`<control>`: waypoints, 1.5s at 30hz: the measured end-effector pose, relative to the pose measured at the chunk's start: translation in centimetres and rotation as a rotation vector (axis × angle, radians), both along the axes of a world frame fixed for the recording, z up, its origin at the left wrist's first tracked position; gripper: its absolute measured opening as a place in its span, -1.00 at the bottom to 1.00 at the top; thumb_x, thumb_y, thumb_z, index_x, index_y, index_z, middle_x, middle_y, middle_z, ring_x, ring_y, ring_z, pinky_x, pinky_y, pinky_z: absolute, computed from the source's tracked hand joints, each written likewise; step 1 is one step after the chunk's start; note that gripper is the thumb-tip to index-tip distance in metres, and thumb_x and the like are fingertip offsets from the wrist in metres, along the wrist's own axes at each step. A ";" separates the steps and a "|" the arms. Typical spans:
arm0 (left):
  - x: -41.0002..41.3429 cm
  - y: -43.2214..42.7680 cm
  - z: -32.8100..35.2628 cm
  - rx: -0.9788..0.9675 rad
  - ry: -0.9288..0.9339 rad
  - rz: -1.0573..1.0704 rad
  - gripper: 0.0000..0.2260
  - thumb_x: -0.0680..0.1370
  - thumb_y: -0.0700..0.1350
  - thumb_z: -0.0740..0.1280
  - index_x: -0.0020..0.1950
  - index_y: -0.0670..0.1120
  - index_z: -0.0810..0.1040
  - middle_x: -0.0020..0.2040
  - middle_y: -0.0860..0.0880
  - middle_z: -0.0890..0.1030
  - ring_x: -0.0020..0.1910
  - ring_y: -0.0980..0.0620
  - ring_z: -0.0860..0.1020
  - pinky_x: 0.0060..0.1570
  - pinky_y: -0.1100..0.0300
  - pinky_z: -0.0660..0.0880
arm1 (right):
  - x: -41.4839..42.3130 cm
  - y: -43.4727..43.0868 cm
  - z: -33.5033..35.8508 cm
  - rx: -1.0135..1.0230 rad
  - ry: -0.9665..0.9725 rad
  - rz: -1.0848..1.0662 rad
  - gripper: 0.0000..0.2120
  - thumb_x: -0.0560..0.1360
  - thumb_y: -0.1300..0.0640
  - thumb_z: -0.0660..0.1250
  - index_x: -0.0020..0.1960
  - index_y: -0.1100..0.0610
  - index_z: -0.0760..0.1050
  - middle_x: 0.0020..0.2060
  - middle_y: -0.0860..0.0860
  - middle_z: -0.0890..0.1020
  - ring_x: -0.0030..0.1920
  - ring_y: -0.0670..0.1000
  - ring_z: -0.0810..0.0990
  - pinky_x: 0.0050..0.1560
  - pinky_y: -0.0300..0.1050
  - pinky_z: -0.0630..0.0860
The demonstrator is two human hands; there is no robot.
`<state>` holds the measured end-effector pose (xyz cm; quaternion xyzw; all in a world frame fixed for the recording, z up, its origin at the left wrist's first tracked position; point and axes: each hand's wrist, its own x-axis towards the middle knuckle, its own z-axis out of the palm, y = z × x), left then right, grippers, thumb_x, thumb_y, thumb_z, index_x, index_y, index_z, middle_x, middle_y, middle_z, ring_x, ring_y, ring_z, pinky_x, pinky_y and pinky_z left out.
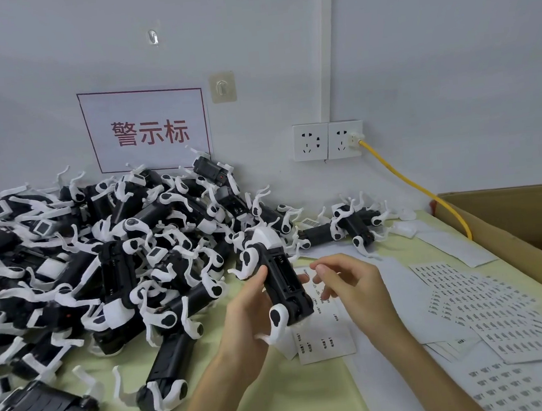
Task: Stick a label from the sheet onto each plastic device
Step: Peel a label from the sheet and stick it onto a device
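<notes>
My left hand (246,310) grips a black plastic device with white legs (282,280), holding it tilted above the table with its underside up. My right hand (346,281) hovers just right of the device, fingers curled, fingertips close together beside the device's side; whether a label sits between them is too small to tell. Under both hands lies a partly used label sheet (325,332) with a few labels left.
A big heap of the same black-and-white devices (101,248) covers the table's left half. A few devices (351,224) lie by the wall. Full label sheets (491,310) are spread at the right. A cardboard box (522,214) stands far right; a yellow cable (417,188) runs from the wall socket.
</notes>
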<state>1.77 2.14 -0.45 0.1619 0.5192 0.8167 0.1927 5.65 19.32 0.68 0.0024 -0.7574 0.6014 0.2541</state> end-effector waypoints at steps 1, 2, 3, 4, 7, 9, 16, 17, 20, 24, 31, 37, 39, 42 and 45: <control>0.0 0.2 0.1 -0.029 0.009 0.001 -0.60 0.56 0.12 0.26 0.11 -0.11 0.74 0.18 -0.20 0.69 0.03 -0.11 0.70 -0.01 0.07 0.61 | 0.0 0.1 0.1 -0.011 -0.030 0.027 -0.86 0.56 0.21 0.37 -0.09 0.03 0.68 -0.27 -0.07 0.70 -0.36 -0.09 0.60 -0.23 -0.24 0.53; 0.0 0.2 0.1 -0.056 0.023 0.008 -0.63 0.55 0.10 0.29 0.10 -0.12 0.74 0.17 -0.21 0.69 0.02 -0.10 0.70 -0.01 0.05 0.60 | 0.0 0.1 0.1 -0.017 -0.056 0.058 -0.87 0.56 0.20 0.38 -0.10 0.05 0.68 -0.26 -0.07 0.71 -0.36 -0.10 0.59 -0.25 -0.28 0.51; 0.1 0.3 0.0 -0.076 0.050 0.015 -0.61 0.55 0.11 0.32 0.14 -0.15 0.72 0.18 -0.22 0.68 0.04 -0.11 0.69 0.00 0.05 0.60 | 0.0 0.1 0.1 -0.019 -0.075 0.086 -0.86 0.56 0.20 0.38 -0.12 0.07 0.68 -0.26 -0.07 0.71 -0.36 -0.10 0.58 -0.27 -0.32 0.49; 0.2 0.3 -0.1 -0.088 0.077 0.023 -0.53 0.54 0.17 0.34 0.19 -0.19 0.68 0.20 -0.23 0.67 0.07 -0.12 0.68 0.03 0.04 0.59 | 0.0 0.1 0.1 -0.017 -0.085 0.103 -0.85 0.55 0.22 0.38 -0.14 0.09 0.68 -0.27 -0.08 0.71 -0.37 -0.11 0.58 -0.28 -0.34 0.47; 0.6 0.2 -0.2 -0.090 0.105 0.031 -0.36 0.42 0.27 0.43 0.23 -0.23 0.62 0.21 -0.27 0.66 0.09 -0.17 0.65 0.23 -0.20 0.54 | 0.0 0.1 0.1 0.003 -0.082 0.092 -0.79 0.53 0.26 0.39 -0.22 0.05 0.67 -0.32 -0.12 0.69 -0.36 -0.15 0.58 -0.31 -0.38 0.45; 0.6 0.2 -0.1 -0.090 0.109 0.042 -0.38 0.41 0.26 0.42 0.22 -0.22 0.62 0.20 -0.28 0.65 0.08 -0.19 0.64 0.30 -0.30 0.46 | -0.1 0.1 0.1 0.020 -0.077 0.077 -0.76 0.52 0.25 0.41 -0.26 -0.02 0.67 -0.31 -0.12 0.70 -0.34 -0.14 0.60 -0.29 -0.37 0.47; 0.6 0.4 -0.3 -0.081 0.141 0.067 -0.50 0.40 0.20 0.43 0.09 -0.20 0.66 0.02 -0.20 0.69 -0.03 -0.10 0.66 0.22 -0.32 0.50 | 0.0 0.1 0.0 0.185 -0.060 -0.020 -0.84 0.48 0.17 0.48 -0.23 -0.03 0.65 -0.31 -0.14 0.68 -0.34 -0.07 0.59 -0.25 -0.23 0.51; 0.6 0.5 -0.4 -0.080 0.140 0.071 -0.52 0.40 0.19 0.44 0.07 -0.19 0.66 -0.02 -0.19 0.68 -0.06 -0.11 0.66 0.20 -0.34 0.50 | 0.0 0.1 -0.1 0.217 -0.060 -0.038 -0.86 0.48 0.15 0.49 -0.23 -0.03 0.65 -0.32 -0.16 0.67 -0.35 -0.11 0.56 -0.28 -0.29 0.47; 0.4 0.5 -0.7 -0.095 0.133 0.078 -0.56 0.39 0.17 0.45 0.03 -0.17 0.69 -0.10 -0.19 0.68 -0.11 -0.15 0.65 0.18 -0.39 0.50 | 0.0 0.0 -0.1 0.256 -0.058 -0.056 -0.89 0.47 0.15 0.50 -0.21 -0.01 0.65 -0.32 -0.19 0.66 -0.39 -0.16 0.51 -0.31 -0.37 0.40; 0.2 0.5 -1.0 -0.151 0.148 0.098 -0.54 0.38 0.18 0.46 0.06 -0.15 0.71 -0.05 -0.17 0.70 -0.07 -0.13 0.65 0.24 -0.29 0.49 | 0.0 0.1 -0.3 0.289 -0.045 -0.068 -0.87 0.46 0.18 0.50 -0.22 0.01 0.63 -0.30 -0.18 0.65 -0.40 -0.15 0.49 -0.32 -0.36 0.39; -0.1 0.7 -1.2 -0.160 0.099 0.209 -0.52 0.34 0.18 0.50 0.11 -0.12 0.72 0.11 -0.21 0.69 0.08 -0.36 0.56 0.23 -0.22 0.47 | -0.1 0.3 -0.5 0.327 0.116 -0.207 -0.83 0.47 0.23 0.48 -0.24 0.02 0.58 -0.38 -0.10 0.60 -0.41 -0.09 0.45 -0.34 -0.37 0.35; -0.6 0.3 -1.1 0.102 -0.062 0.219 -0.67 0.38 0.01 0.54 0.07 -0.13 0.69 0.04 -0.16 0.68 -0.10 -0.07 0.61 0.01 0.16 0.56 | 0.1 0.5 0.5 -0.382 -0.090 0.125 -0.87 0.53 0.24 0.38 -0.09 0.11 0.70 -0.51 -0.03 0.38 -0.50 -0.08 0.27 -0.47 -0.27 0.24; -0.6 0.3 -1.3 0.163 -0.100 0.229 -0.64 0.39 0.02 0.49 0.14 -0.10 0.65 0.05 -0.09 0.70 -0.07 0.00 0.67 -0.06 0.24 0.62 | 0.4 0.0 0.9 -0.598 -0.168 0.302 -0.82 0.47 0.19 0.35 0.00 0.10 0.71 -0.52 0.00 0.30 -0.51 -0.08 0.15 -0.50 -0.24 0.13; -0.8 0.2 -1.4 0.249 -0.151 0.245 -0.69 0.41 -0.02 0.48 0.09 -0.12 0.63 0.04 -0.06 0.70 0.05 -0.01 0.70 0.02 0.20 0.61 | 0.7 -1.0 0.9 -0.826 -0.258 0.487 -0.66 0.39 0.13 0.34 0.13 0.10 0.69 -0.56 0.00 0.23 -0.55 -0.09 0.11 -0.56 -0.25 0.11; -0.4 0.1 -0.9 0.283 -0.191 0.231 -0.64 0.41 0.01 0.47 0.12 -0.16 0.63 0.10 -0.01 0.71 0.17 -0.03 0.68 0.16 0.13 0.48 | 1.2 -2.5 0.5 -0.868 -0.339 0.640 -0.62 0.43 0.12 0.32 0.22 0.04 0.66 -0.57 -0.01 0.23 -0.56 -0.09 0.13 -0.57 -0.26 0.11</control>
